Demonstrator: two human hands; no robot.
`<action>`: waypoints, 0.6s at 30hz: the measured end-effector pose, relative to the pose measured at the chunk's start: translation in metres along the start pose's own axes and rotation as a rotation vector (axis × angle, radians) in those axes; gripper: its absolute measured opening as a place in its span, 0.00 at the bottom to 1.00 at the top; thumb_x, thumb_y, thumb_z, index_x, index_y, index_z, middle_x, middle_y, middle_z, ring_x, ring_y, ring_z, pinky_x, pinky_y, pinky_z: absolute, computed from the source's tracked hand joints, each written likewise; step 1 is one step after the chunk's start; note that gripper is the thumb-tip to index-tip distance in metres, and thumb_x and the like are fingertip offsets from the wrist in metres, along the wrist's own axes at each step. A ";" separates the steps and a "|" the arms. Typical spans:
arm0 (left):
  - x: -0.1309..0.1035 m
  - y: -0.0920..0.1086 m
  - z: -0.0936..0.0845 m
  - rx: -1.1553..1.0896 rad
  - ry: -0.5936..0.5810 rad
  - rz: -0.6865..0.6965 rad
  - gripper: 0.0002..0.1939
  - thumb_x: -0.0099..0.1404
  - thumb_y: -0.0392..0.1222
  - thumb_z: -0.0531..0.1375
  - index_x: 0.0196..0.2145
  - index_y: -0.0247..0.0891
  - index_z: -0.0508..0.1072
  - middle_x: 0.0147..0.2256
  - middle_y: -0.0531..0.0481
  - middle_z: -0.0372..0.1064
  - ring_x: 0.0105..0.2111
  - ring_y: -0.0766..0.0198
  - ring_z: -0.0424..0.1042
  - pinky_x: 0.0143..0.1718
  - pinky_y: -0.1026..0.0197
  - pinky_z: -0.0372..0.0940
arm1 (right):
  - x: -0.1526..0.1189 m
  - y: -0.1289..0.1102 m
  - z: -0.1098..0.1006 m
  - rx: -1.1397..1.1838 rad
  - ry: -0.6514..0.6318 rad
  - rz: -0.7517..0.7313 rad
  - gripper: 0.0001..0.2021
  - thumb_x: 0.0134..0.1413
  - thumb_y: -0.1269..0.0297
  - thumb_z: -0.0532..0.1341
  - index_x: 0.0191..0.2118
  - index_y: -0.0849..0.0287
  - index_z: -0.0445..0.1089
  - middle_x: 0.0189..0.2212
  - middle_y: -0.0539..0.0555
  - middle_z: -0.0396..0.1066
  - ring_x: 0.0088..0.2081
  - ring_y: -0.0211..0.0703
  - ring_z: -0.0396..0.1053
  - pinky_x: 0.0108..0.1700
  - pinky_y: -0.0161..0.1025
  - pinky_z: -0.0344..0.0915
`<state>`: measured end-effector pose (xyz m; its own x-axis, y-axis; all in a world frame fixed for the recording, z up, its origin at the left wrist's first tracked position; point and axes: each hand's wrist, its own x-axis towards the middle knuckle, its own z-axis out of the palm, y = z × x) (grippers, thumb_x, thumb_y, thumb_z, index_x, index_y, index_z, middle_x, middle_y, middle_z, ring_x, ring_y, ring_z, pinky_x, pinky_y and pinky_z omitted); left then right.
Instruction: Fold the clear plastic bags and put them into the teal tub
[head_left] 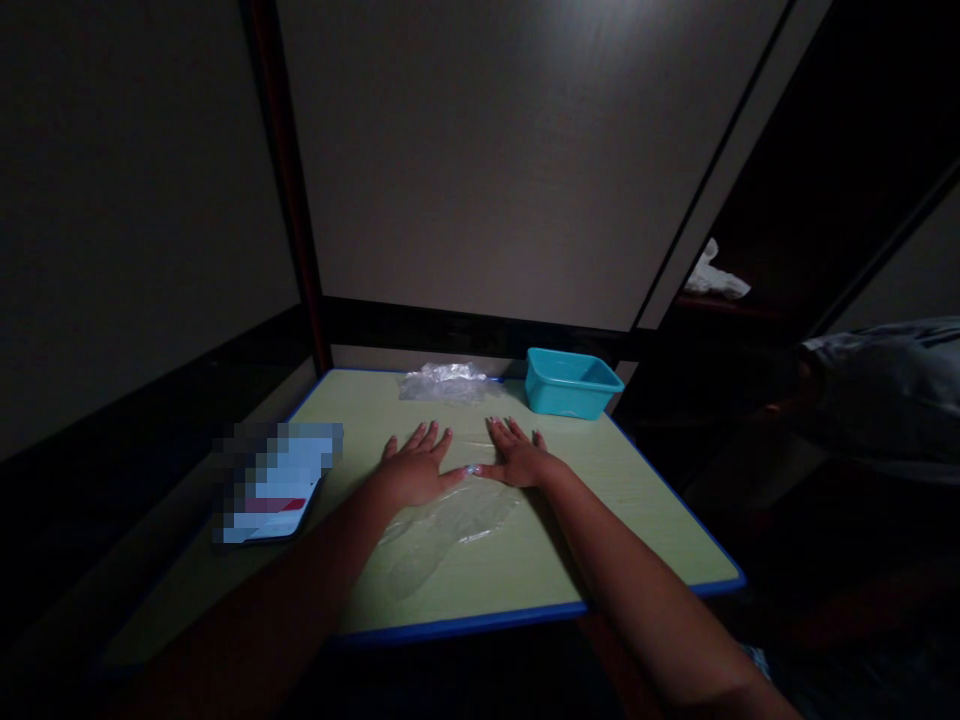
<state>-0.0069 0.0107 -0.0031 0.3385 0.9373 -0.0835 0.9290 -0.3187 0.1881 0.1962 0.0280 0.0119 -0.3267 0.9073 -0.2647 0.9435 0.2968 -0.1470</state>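
My left hand [417, 472] lies flat with its fingers spread on a thin clear plastic bag [457, 512]. Beside it, my right hand [519, 456] presses down on the same sheet of plastic, fingers also spread. The two thumbs meet or nearly meet in the middle. The bag is spread over the light green table [630, 500], with some wrinkles on the side nearer to me; part of it is hidden under my palms. Beyond my fingers, a crumpled heap of clear plastic bags [446, 383] rests at the far edge.
A turquoise plastic basket [571, 385] stands at the table's back right corner. On the left lies a device with a blurred, lit screen [281, 490]. Cabinet panels [480, 170] rise behind the table. White cloth or paper [716, 275] sits on a dark shelf at right.
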 end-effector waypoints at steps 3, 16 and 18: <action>0.002 -0.004 0.000 0.017 -0.002 -0.031 0.45 0.57 0.71 0.40 0.64 0.39 0.40 0.64 0.40 0.28 0.63 0.46 0.31 0.55 0.33 0.34 | 0.000 0.002 -0.001 0.000 -0.009 0.007 0.46 0.49 0.35 0.43 0.64 0.54 0.19 0.65 0.52 0.21 0.64 0.48 0.17 0.58 0.61 0.26; 0.003 -0.008 -0.001 0.008 -0.013 -0.004 0.53 0.51 0.75 0.42 0.64 0.38 0.37 0.64 0.41 0.26 0.63 0.48 0.29 0.55 0.33 0.31 | -0.001 0.005 -0.004 0.117 0.169 -0.115 0.31 0.59 0.45 0.37 0.65 0.51 0.34 0.65 0.50 0.31 0.65 0.46 0.26 0.59 0.61 0.25; 0.004 -0.008 0.000 0.003 -0.008 0.021 0.52 0.51 0.75 0.43 0.64 0.39 0.38 0.64 0.41 0.26 0.63 0.48 0.29 0.55 0.33 0.30 | -0.003 0.000 -0.004 0.130 0.135 -0.197 0.29 0.60 0.47 0.38 0.65 0.49 0.36 0.65 0.49 0.33 0.65 0.46 0.29 0.59 0.61 0.26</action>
<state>-0.0126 0.0168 -0.0047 0.3587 0.9293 -0.0874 0.9223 -0.3384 0.1868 0.1973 0.0264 0.0169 -0.4851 0.8698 -0.0905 0.8444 0.4391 -0.3069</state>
